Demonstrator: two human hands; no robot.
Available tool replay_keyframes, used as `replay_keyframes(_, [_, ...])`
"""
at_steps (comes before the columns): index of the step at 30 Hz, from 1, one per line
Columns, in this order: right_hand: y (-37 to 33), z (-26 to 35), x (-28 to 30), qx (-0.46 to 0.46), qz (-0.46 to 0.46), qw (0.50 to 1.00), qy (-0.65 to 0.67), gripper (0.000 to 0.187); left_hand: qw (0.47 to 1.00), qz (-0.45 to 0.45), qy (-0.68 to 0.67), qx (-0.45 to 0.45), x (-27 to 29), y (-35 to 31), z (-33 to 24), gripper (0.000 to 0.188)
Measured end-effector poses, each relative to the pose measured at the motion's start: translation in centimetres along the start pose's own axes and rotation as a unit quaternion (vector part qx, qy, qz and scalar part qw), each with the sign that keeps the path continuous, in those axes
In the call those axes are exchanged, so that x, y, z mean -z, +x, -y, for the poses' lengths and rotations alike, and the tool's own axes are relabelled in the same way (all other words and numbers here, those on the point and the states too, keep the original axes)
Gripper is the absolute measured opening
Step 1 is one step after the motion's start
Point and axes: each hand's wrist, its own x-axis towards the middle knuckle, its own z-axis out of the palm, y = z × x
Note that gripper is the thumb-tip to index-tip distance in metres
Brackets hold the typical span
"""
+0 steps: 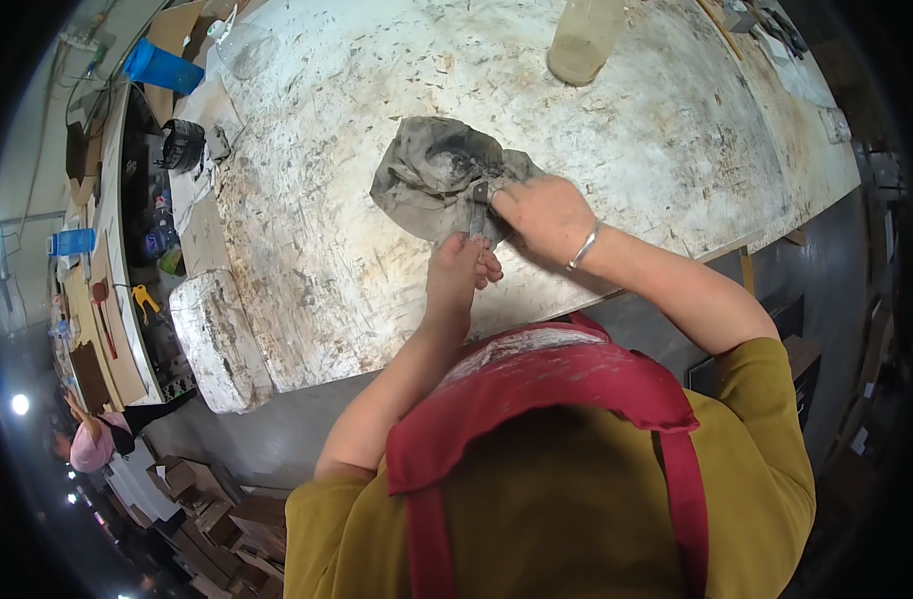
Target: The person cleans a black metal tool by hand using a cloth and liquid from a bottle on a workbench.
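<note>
A crumpled grey cloth (417,190) with dark smudges lies on the worktable near its front edge. Over its right part is a narrow, dark, flat piece (478,212) with a small hole-like spot near its upper end; its exact kind I cannot make out. My left hand (460,272) pinches the lower end of this piece between thumb and fingers. From the right, my right hand (548,215), with a silver bangle at the wrist, has its fingers curled down onto the cloth beside the piece. Its fingertips are partly hidden in the folds.
The white, stained worktable (337,290) spreads around the cloth. A cloudy bottle (583,45) stands at the far side. At the left are a blue cup (163,68), a clear jug (247,50) and a black tape roll (182,146). Another person (92,444) is far left.
</note>
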Motion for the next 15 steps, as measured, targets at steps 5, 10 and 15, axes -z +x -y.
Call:
replay_keyframes(5, [0.2,-0.2,-1.8,0.018,0.017,0.999,-0.029,0.01,1.0,-0.003,-0.026,-0.003,-0.2,0.3,0.9,0.012])
replay_keyframes(10, [0.6,0.3,-2.9,-0.003,-0.009,0.998,-0.059,0.008,0.999,0.001,-0.036,-0.017,-0.2,0.3,1.0,0.012])
replay_keyframes(15, [0.9,0.2,-3.0,-0.02,-0.004,0.999,-0.043,0.01,0.999,-0.016,-0.036,-0.016,-0.6,-0.6,0.6,0.014])
